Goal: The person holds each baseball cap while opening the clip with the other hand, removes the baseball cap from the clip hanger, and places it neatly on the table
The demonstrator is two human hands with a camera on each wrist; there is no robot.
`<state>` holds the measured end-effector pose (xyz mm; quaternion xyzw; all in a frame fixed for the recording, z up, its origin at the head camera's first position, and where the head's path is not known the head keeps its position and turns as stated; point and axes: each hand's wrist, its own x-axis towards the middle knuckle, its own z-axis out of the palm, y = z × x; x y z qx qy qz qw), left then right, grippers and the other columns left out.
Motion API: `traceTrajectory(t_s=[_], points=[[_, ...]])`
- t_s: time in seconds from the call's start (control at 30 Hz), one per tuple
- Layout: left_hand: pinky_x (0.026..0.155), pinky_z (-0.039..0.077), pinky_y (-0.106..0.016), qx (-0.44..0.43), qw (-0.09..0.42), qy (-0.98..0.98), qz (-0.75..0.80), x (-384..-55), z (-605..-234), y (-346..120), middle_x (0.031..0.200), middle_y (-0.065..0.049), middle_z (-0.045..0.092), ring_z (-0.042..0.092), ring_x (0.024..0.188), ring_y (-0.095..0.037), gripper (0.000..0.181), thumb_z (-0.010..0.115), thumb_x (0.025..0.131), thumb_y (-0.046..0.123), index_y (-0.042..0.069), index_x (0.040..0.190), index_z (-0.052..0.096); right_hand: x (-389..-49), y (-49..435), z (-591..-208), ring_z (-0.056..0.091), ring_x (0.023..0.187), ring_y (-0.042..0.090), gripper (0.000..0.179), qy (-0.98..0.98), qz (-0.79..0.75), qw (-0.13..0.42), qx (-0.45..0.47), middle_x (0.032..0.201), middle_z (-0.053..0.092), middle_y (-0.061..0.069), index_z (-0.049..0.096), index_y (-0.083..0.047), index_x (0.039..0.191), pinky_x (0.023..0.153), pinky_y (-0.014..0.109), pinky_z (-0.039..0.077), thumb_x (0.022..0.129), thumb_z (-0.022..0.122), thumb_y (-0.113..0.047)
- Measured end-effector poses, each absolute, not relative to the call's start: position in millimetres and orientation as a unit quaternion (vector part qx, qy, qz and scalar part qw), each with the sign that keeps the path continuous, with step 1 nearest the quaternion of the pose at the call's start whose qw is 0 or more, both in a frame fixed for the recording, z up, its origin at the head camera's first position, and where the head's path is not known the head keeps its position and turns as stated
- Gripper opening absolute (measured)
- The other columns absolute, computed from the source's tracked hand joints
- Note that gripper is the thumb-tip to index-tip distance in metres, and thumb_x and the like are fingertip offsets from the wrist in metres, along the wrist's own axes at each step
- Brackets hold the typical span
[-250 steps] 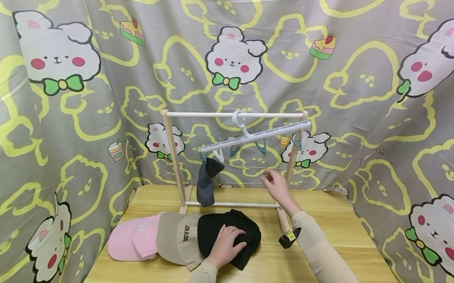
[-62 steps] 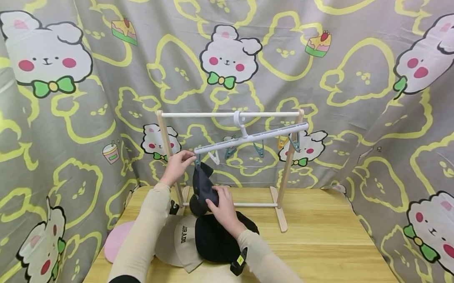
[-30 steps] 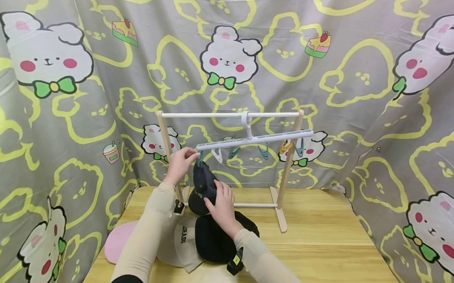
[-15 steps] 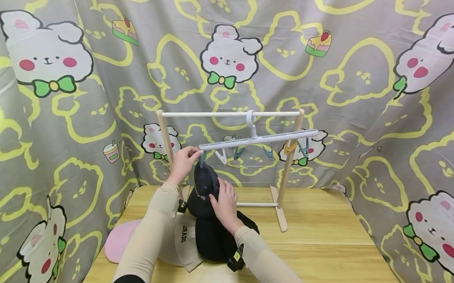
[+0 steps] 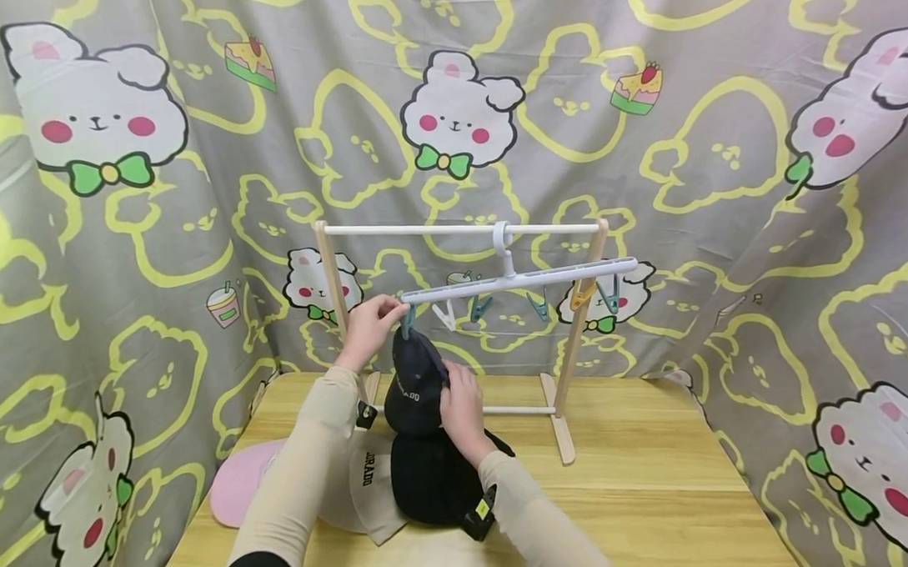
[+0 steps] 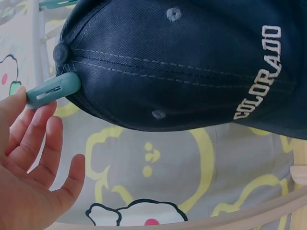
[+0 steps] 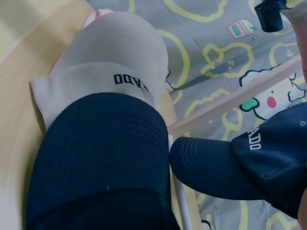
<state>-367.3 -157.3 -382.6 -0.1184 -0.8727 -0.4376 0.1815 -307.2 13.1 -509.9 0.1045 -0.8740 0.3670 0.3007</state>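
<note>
A navy baseball cap (image 5: pixel 414 389) with white COLORADO lettering hangs crown up, brim down, from a teal clip (image 6: pixel 55 90) at the left end of the white clip hanger (image 5: pixel 536 277). My left hand (image 5: pixel 368 328) pinches the clip's handles between thumb and index finger; the other fingers are loosely bent in the left wrist view. The clip's tip meets the crown beside its top button. My right hand (image 5: pixel 464 410) holds the cap's right edge in the head view, its fingertips partly hidden behind the fabric. In the right wrist view the cap's brim (image 7: pixel 206 167) points left.
The hanger hooks over the white rod of a wooden rack (image 5: pixel 576 329). Several free clips (image 5: pixel 539 305) hang along it. Overlapping on the table (image 5: pixel 641 477) lie a black cap (image 5: pixel 431 483), a beige cap (image 5: pixel 374 486) and a pink cap (image 5: pixel 239 487), partly behind my left arm.
Over the last seconds both hands came to the hanging cap and its clip. The cap turned so its lettering faces forward, and the hanger slid right along the rod and became less tilted.
</note>
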Motion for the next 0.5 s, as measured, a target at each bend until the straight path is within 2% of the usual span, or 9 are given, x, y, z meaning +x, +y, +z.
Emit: traceTrajectory(t_s=[0.17,0.37,0.5], points=[[0.073,0.044,-0.031,-0.129,0.172,-0.866,-0.452,-368,-384,-157,0.092,-0.011,0.072,0.060,0.082,-0.023,0.029,0.064,0.094,0.037,0.009,0.097,0.069,-309,21,-508,0.061,0.105,0.031,0.028,-0.870,0.380,0.297,0.107,0.109,0.067,0.013,0.066,-0.003,0.113,0.094,0.045,0.048,0.087,0.056,0.003],[0.079,0.046,-0.034,-0.138,0.159,-0.858,-0.468,-370,-386,-157,0.098,-0.013,0.072,0.063,0.090,-0.026,0.029,0.064,0.094,0.035,0.007,0.097,0.068,-309,27,-507,0.062,0.105,0.032,0.026,-0.861,0.399,0.298,0.106,0.109,0.068,0.014,0.067,-0.001,0.111,0.094,0.045,0.049,0.088,0.056,0.003],[0.080,0.045,-0.033,-0.133,0.141,-0.854,-0.482,-370,-387,-158,0.101,-0.013,0.071,0.060,0.091,-0.025,0.030,0.063,0.095,0.035,0.006,0.097,0.067,-308,29,-506,0.063,0.104,0.031,0.024,-0.858,0.404,0.299,0.106,0.108,0.069,0.014,0.068,-0.001,0.110,0.093,0.044,0.050,0.090,0.055,0.002]])
